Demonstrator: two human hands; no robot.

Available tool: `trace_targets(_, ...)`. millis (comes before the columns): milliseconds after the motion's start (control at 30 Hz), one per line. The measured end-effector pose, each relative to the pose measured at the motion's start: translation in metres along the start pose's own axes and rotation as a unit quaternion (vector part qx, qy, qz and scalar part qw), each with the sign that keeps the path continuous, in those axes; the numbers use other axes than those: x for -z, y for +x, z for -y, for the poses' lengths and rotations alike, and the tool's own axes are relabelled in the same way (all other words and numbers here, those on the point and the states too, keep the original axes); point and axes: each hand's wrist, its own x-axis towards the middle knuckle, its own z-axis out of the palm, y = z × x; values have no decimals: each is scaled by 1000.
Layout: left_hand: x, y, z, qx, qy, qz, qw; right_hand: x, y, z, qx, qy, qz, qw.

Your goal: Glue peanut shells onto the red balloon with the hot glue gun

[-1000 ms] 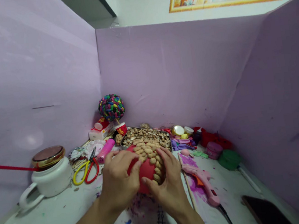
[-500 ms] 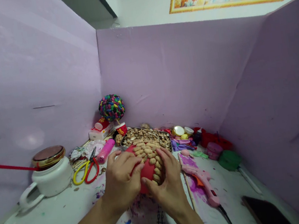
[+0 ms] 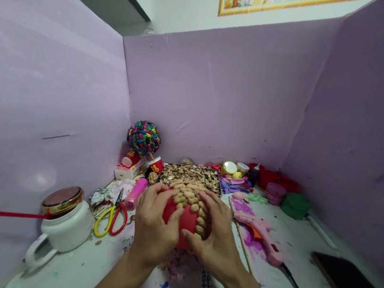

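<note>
Between my two hands is a red ball [image 3: 187, 222] partly covered with peanut shells [image 3: 189, 195]. The shells run over its top and down its right side, while the part facing me is bare red. My left hand [image 3: 156, 223] grips the ball's left side, thumb on the red surface. My right hand [image 3: 214, 231] curves round the right side, its fingers on the shells and its thumb low on the red front. The ball's underside and far side are hidden. Just behind it stands a tray of shell pieces [image 3: 199, 174].
On the left are a white mug [image 3: 69, 230], scissors [image 3: 118, 216] and a pink cylinder [image 3: 136, 193]. A multicoloured ball [image 3: 143, 137] stands in a small red pot [image 3: 156, 165]. To the right lie a wooden stick [image 3: 242, 242], a pink glue gun [image 3: 262, 239] and a dark phone [image 3: 340, 271].
My left hand has shifted slightly left and up, with its fingers and thumb wider apart, so more red surface shows. My right hand has barely moved on the ball.
</note>
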Motion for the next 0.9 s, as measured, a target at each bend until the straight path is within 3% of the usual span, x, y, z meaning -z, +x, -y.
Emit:
trace_targets(200, -2, 6, 7, 98, -89, 95, 987, 0, -1, -1, 7, 3, 2, 1000)
trace_targets(333, -4, 7, 8, 138, -126, 109, 976, 1, -2, -2, 10, 6, 2, 1000)
trace_targets(567, -1, 5, 7, 71, -105, 132, 983, 6, 3, -14, -22, 51, 18, 998)
trace_targets(800, -1, 5, 7, 43, -120, 142, 982, 24, 16, -18, -131, 166, 86, 974)
trace_targets(900, -4, -1, 4, 32, -102, 127, 986, 26, 18, -12, -164, 179, 63, 968)
